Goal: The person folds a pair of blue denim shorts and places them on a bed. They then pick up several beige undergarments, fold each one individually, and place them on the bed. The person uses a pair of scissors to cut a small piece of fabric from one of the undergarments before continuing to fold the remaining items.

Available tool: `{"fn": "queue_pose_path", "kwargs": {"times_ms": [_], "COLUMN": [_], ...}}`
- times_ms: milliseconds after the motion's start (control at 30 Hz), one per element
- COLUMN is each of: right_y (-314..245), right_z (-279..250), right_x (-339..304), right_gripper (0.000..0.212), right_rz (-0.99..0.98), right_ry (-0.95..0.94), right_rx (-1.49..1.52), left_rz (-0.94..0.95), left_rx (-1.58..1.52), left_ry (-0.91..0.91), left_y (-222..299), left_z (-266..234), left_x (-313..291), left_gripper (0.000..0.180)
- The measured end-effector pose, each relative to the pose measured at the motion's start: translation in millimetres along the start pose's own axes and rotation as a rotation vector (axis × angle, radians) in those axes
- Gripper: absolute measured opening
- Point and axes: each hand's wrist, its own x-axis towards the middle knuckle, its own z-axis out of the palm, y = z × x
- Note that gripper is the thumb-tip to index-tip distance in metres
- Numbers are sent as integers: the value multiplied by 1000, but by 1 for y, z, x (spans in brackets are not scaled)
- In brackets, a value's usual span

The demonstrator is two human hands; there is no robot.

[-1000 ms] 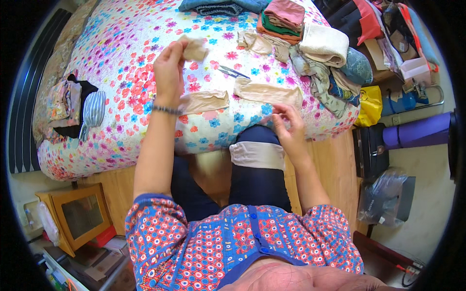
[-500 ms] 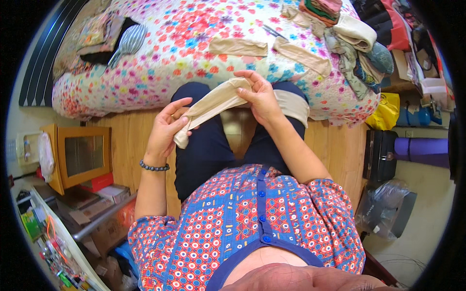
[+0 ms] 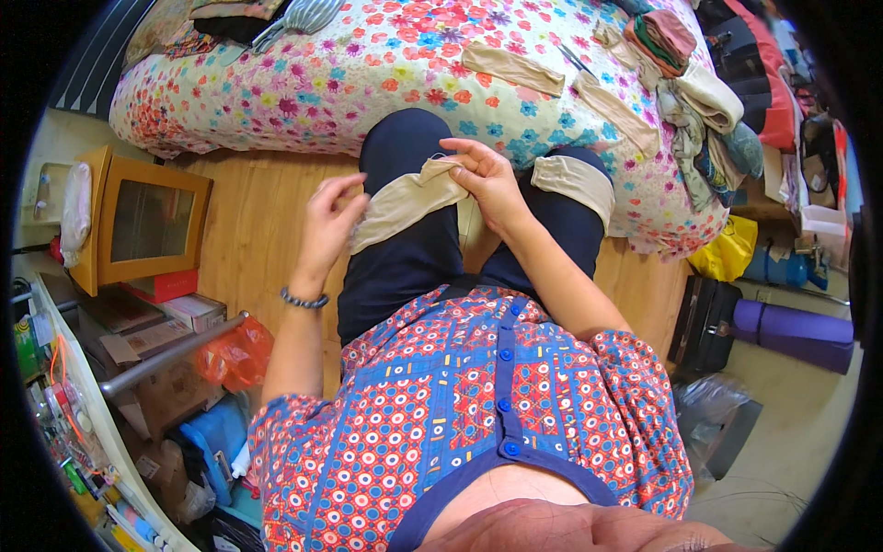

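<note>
A long, flat beige sock lies across my left thigh near the knee. My right hand pinches its upper right end between thumb and fingers. Beside the sock's left end is my left hand, fingers loosely bent and apart, slightly blurred, with nothing visible in them. A second beige sock is draped over my right knee. Beyond my knees, on the flowered bedspread, lie a flat beige sock and another beige sock at a slant.
Folded clothes are heaped on the bed's right side, more clothes at its far left. A wooden cabinet stands on the left above boxes. A yellow bag, black case and purple rolled mat are on the right.
The sock has come down from between both hands onto my left thigh. My left hand has let go of its end; the right still grips the other. The view has shifted.
</note>
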Motion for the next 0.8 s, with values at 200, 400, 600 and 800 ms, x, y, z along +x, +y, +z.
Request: {"fn": "queue_pose_path", "kwargs": {"times_ms": [200,400,600,800], "right_y": [-12,-19,-59,-107], "right_z": [7,-21,-103,-210], "right_x": [1,21,99,152], "right_gripper": [37,29,28,29], "right_rz": [-66,-44,-214,153], "right_ry": [14,-35,33,755], "right_rx": [-263,-457,-1116,-1957], "left_rz": [40,-329,-261,-263], "left_rx": [-127,-846,-924,-966], "left_ry": [-176,-165,-58,-43], "left_y": [40,31,30,23], "left_z": [52,73,82,86], "left_x": [52,61,63,61], "left_gripper": [19,9,10,13]}}
